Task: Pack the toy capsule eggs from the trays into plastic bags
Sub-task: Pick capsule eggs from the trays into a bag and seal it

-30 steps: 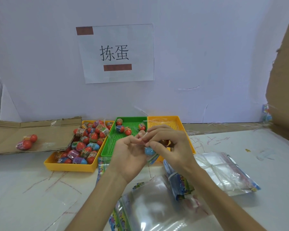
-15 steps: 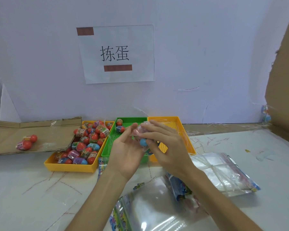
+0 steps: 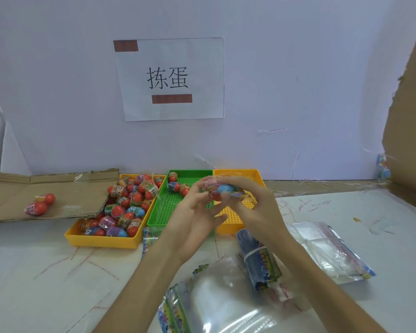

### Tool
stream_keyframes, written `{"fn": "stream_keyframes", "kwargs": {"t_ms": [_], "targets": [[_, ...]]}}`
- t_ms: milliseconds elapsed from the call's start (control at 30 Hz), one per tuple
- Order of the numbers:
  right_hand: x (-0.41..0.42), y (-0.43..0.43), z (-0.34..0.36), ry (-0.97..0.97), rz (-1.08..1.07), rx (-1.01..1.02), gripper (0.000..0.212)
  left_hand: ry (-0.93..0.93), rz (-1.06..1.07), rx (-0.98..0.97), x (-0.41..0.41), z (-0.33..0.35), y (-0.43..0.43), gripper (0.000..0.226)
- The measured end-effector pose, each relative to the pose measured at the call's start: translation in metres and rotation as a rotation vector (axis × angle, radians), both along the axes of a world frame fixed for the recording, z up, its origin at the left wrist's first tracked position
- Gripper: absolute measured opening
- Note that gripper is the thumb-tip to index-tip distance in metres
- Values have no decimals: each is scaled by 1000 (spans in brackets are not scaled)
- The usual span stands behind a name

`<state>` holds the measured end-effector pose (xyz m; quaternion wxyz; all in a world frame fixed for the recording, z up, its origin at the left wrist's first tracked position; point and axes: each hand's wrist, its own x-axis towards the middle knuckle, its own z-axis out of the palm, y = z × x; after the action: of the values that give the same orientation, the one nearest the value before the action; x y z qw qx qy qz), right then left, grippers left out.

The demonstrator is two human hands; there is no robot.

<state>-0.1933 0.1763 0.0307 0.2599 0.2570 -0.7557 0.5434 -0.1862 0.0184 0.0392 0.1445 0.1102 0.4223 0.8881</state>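
Head view: the right hand [image 3: 252, 207] curls its fingers round a small filled bag [image 3: 222, 189], raised above the far right corner of the green tray [image 3: 175, 207]. A blue egg [image 3: 225, 188] and a red one show through the film. The left hand [image 3: 192, 219] reaches its upper fingertips to the bag's left end while its lower fingers spread loose. Whether those tips pinch the film or only touch it I cannot tell.

Left of the green tray, a yellow tray [image 3: 101, 240] is heaped with loose eggs [image 3: 130, 203], and a few more lie at the green tray's far end. Right of it is a second yellow tray [image 3: 233, 219]. A packed bag [image 3: 40, 204] lies on cardboard [image 3: 58, 186] well to the left. Empty bags [image 3: 226, 296] lie on the bench [image 3: 46, 284] in front of the trays.

The eggs look light, hard and smooth, likely to roll and slide inside thin, soft film. The safest hold is probably round the bulge of the eggs, with the other hand taking the film at the mouth.

A second ago both hands worked lower, over the green tray's near edge. They have since lifted, the bag has drifted a little to the right, and the left hand's lower fingers have opened out.
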Motion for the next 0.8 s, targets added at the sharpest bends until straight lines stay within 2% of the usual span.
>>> {"fn": "stream_keyframes", "kwargs": {"t_ms": [67,100,233,300,467,600,800], "targets": [[0,3,3,-117,16,-129,18,130,170,-294,0,-2,2,23],[0,4,4,-161,35,-182,19,179,251,-364,-1,-4,2,20],[2,5,8,-229,94,-234,23,300,459,-392,-5,-5,-8,8],[2,4,7,-225,97,-218,18,347,487,-425,-7,-6,-12,6],[2,6,7,-235,117,-200,15,454,463,-532,-8,-8,-16,17],[2,7,7,-238,129,-189,22,463,435,-494,-9,-9,-17,12],[4,2,6,-298,194,-322,23,317,300,-163,-9,-6,-16,6]]}}
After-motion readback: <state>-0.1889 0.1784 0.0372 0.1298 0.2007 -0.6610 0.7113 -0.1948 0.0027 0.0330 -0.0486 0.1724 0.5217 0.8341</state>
